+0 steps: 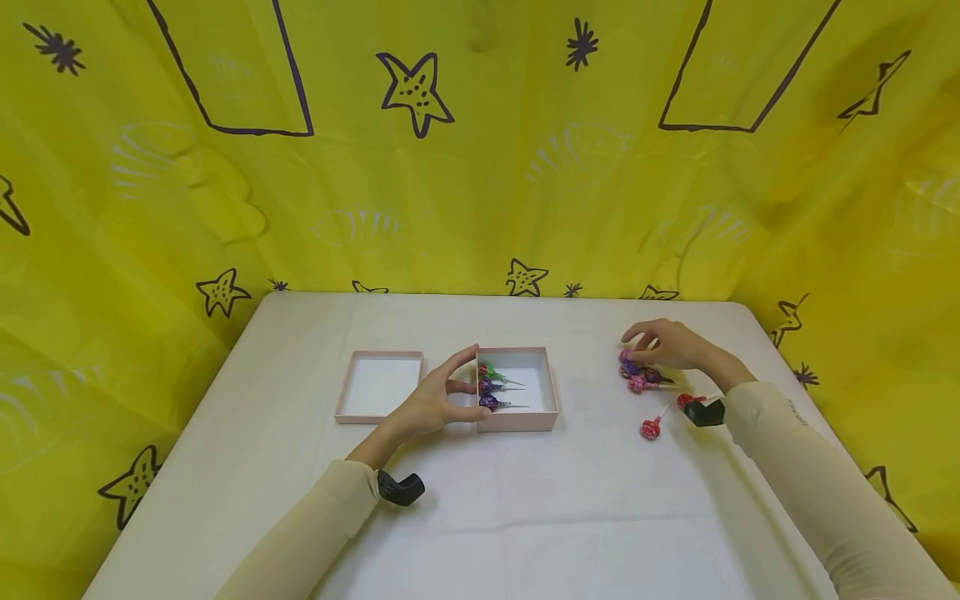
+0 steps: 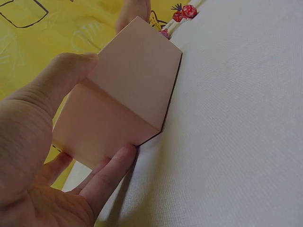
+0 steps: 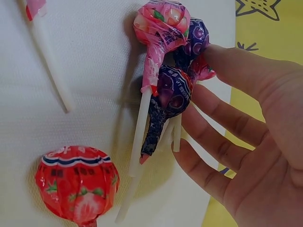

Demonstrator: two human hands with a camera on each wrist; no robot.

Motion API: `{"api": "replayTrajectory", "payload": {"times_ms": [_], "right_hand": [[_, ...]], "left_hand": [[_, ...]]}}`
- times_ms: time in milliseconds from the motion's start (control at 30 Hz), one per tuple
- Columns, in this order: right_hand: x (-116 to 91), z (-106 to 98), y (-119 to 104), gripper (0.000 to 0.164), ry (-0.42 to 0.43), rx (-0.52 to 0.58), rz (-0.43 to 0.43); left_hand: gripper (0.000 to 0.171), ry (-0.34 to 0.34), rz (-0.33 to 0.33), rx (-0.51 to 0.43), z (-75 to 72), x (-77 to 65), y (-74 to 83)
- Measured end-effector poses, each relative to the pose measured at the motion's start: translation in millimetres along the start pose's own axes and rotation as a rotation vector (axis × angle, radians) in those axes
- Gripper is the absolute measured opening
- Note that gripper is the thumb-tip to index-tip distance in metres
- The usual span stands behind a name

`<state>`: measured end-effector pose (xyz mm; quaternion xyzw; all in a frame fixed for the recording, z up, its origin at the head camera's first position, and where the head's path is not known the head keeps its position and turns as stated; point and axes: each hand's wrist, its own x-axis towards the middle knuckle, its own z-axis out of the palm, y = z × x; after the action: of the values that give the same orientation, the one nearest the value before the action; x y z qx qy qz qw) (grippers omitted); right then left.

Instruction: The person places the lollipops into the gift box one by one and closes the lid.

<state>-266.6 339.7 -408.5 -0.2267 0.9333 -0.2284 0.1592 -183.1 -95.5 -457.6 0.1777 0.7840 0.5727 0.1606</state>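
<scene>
My left hand (image 1: 429,403) grips the left end of a pale pink open box (image 1: 516,422), its thumb on the front wall and its fingers at the left side. Several lollipops (image 1: 491,387) with green and purple wrappers lie in the box along its left wall, sticks to the right. At the right of the table, my right hand (image 1: 669,343) reaches over a cluster of lollipops. Its thumb touches a dark purple lollipop (image 3: 198,40), and its fingers spread behind the bunch. A pink lollipop (image 3: 161,23) and another purple lollipop (image 3: 173,92) lie beside it.
The shallow box lid (image 1: 378,383), white inside, lies left of the box. Two red lollipops, one loose (image 1: 650,428) and one near the right wrist (image 1: 688,401), rest on the white table (image 1: 570,533). A yellow patterned curtain (image 1: 480,183) surrounds the table's back and sides.
</scene>
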Motion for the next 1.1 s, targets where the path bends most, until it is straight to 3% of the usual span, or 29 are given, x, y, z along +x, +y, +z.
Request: {"api": "replayTrajectory", "payload": {"times_ms": [1100], "right_hand": [[1.4, 3.5, 1.4, 0.021, -0.001, 0.007, 0.003]], "left_hand": [[0.103, -0.004, 0.001, 0.003, 0.2, -0.5, 0.4]]}}
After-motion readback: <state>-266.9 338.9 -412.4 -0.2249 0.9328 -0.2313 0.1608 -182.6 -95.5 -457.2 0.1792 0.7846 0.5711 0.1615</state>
